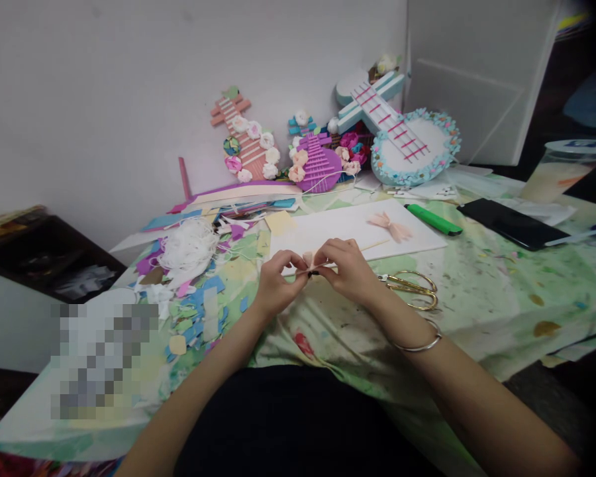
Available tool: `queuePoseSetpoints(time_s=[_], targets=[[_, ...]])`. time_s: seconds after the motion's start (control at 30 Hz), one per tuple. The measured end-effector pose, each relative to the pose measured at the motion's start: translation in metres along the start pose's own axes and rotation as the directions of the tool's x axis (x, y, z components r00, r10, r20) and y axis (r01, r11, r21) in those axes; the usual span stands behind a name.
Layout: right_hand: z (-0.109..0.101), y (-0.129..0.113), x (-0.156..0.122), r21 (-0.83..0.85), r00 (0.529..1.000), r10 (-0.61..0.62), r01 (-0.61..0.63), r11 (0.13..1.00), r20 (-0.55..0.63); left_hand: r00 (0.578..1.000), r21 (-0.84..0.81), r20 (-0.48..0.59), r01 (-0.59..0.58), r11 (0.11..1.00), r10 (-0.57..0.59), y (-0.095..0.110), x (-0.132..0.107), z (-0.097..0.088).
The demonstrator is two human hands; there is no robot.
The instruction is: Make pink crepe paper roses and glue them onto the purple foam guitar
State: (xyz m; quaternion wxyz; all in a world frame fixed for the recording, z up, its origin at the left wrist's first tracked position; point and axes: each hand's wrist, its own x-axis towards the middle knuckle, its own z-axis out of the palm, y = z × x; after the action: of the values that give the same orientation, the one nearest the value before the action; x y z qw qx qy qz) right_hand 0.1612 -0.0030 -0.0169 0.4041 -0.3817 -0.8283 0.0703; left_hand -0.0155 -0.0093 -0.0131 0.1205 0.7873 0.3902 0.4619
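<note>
My left hand [277, 279] and my right hand [344, 270] meet over the near edge of a white board [322, 232]. Fingertips of both are pinched on a small pale pink paper piece [308, 260], gathered at its middle; its exact shape is partly hidden by the fingers. On the board lies a pink paper bow [390, 226], and a thin pale stick [375, 245] is beside it. Gold-handled scissors [410, 288] rest just right of my right hand, their blades partly hidden behind it.
A green utility knife [434, 219] and black phone [514, 224] lie right of the board. White string [189, 248] and paper scraps [198, 324] cover the left side. Decorated paper instruments [402, 132] lean on the wall. A lidded cup [563, 171] stands far right.
</note>
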Motion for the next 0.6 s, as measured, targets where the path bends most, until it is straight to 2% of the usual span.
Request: queuePoseSetpoints(time_s=[0.37,0.6], targets=[[0.0011,0.0021,-0.0002,-0.010,1.000,-0.013,0.013,1.000,-0.002,1.000,0.006,0.002,0.000,1.000,0.000,-0.0006,0.0003,0.0003],[0.0022,0.0019,-0.0005,-0.005,1.000,-0.013,0.013,1.000,-0.002,0.999,-0.001,0.001,0.046,0.999,-0.046,0.0008,0.0002,-0.0017]])
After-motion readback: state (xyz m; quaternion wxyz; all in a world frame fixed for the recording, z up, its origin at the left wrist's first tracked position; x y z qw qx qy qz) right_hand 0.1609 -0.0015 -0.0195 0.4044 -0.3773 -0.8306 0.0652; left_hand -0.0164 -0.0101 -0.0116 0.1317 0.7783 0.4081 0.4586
